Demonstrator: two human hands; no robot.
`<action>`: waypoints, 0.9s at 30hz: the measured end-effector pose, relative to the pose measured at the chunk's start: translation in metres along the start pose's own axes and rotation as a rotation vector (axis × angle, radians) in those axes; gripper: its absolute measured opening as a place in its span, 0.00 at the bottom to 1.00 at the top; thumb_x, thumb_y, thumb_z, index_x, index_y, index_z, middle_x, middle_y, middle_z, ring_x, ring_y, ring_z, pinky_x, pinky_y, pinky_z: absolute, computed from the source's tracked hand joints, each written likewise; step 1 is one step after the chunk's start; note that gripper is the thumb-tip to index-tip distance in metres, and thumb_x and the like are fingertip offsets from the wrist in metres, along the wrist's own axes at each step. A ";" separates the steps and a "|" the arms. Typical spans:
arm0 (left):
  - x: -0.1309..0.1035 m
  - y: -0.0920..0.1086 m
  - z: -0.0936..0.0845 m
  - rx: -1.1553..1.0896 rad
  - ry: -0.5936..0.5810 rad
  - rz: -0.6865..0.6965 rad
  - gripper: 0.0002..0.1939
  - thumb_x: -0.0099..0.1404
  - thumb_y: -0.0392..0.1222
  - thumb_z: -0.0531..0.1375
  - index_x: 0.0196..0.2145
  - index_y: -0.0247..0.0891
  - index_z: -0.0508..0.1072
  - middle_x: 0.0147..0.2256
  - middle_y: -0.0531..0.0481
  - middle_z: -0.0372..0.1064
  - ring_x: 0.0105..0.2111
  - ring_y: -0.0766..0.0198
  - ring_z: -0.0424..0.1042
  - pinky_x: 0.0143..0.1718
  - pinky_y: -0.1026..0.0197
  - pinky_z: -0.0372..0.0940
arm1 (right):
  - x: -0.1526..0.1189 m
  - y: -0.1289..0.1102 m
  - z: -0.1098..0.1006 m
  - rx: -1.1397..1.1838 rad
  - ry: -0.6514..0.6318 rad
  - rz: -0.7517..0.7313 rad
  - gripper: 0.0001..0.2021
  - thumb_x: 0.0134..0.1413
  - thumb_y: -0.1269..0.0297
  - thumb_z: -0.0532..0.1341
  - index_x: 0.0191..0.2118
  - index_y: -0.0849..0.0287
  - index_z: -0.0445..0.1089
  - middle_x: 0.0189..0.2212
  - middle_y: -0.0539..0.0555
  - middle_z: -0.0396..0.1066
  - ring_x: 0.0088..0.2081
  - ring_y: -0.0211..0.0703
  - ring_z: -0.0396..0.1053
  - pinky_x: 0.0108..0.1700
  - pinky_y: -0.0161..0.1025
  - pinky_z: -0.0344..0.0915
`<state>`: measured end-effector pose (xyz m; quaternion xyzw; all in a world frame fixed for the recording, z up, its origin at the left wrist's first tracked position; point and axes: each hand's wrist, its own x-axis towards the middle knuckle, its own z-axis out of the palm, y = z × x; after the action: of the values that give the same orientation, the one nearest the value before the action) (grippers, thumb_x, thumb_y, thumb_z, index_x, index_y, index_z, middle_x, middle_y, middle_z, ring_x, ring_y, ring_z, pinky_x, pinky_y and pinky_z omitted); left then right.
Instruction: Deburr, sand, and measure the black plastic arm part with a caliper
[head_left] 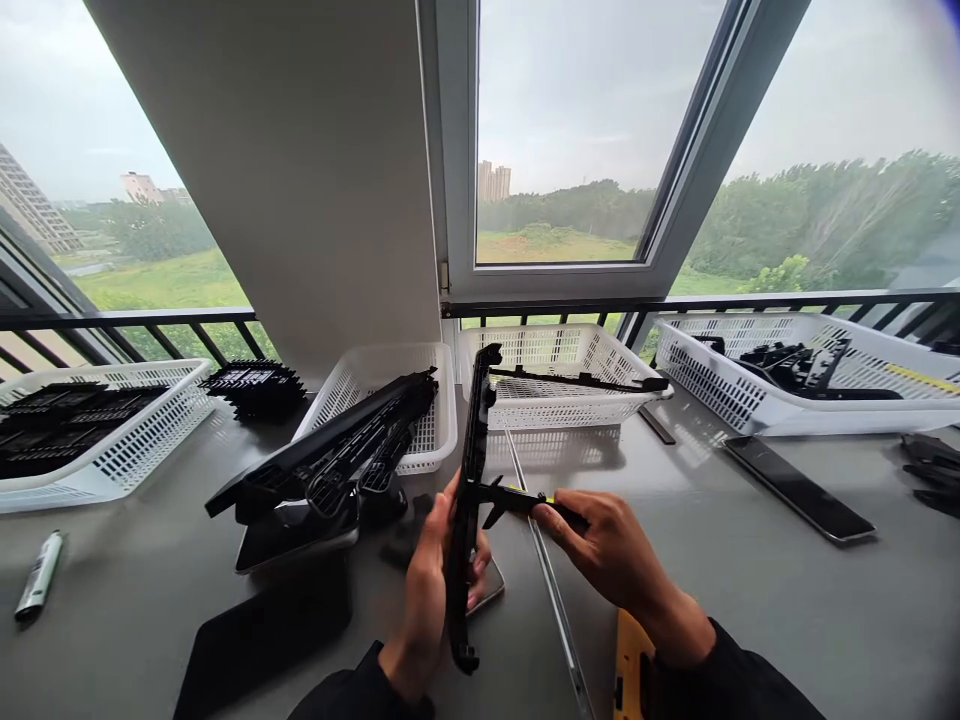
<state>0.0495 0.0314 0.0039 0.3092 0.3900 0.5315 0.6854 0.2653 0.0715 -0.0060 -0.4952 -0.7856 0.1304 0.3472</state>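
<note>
We hold a long black plastic strip (469,480) upright over the grey counter (750,600), our left hand (427,590) wrapped around its lower part with the fingers closed on it. Our right hand (611,550) sits just to the right, its fingers pinched shut on a black caliper (517,498) with yellow markings, whose measuring end touches the strip's edge above the left fingers. A thin metal rule (551,590) lies on the counter below and between both sets of fingers.

Left of our left fingers, a stack of black strips (330,455) leans out of a white basket (420,375). Beyond the strip's top stands a second white basket (570,390) with one black piece laid across it. Well right of our right fingers lie a dark flat bar (799,488) and a third basket (817,395) of black parts. Far left sit another basket (112,450) and a marker (39,575).
</note>
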 end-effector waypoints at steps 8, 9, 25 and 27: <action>-0.005 0.006 0.003 -0.041 -0.068 -0.012 0.47 0.72 0.77 0.45 0.75 0.43 0.53 0.19 0.62 0.57 0.15 0.71 0.43 0.14 0.71 0.51 | -0.001 -0.009 0.005 -0.057 0.062 -0.055 0.31 0.77 0.43 0.52 0.22 0.55 0.53 0.16 0.44 0.55 0.19 0.34 0.52 0.26 0.35 0.47; -0.005 0.005 0.004 -0.034 -0.068 -0.008 0.47 0.71 0.77 0.46 0.75 0.42 0.54 0.19 0.62 0.57 0.15 0.71 0.43 0.14 0.71 0.51 | -0.001 -0.009 0.005 -0.064 0.067 -0.064 0.31 0.77 0.43 0.52 0.22 0.55 0.54 0.16 0.44 0.55 0.19 0.34 0.52 0.26 0.36 0.47; 0.000 0.001 0.008 -0.042 0.006 -0.025 0.46 0.58 0.84 0.58 0.56 0.41 0.69 0.15 0.64 0.56 0.13 0.72 0.41 0.11 0.71 0.43 | -0.003 -0.020 0.015 -0.131 0.031 -0.060 0.17 0.70 0.54 0.60 0.29 0.55 0.68 0.22 0.49 0.72 0.23 0.40 0.67 0.30 0.37 0.52; 0.000 0.003 0.007 -0.034 0.012 -0.016 0.41 0.59 0.82 0.60 0.49 0.41 0.70 0.15 0.64 0.56 0.13 0.72 0.42 0.12 0.71 0.45 | -0.004 -0.020 0.015 -0.145 0.049 -0.044 0.16 0.66 0.56 0.62 0.27 0.55 0.67 0.20 0.49 0.72 0.22 0.40 0.68 0.30 0.38 0.52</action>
<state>0.0538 0.0323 0.0095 0.2911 0.3876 0.5346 0.6923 0.2427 0.0607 -0.0072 -0.5050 -0.7948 0.0531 0.3323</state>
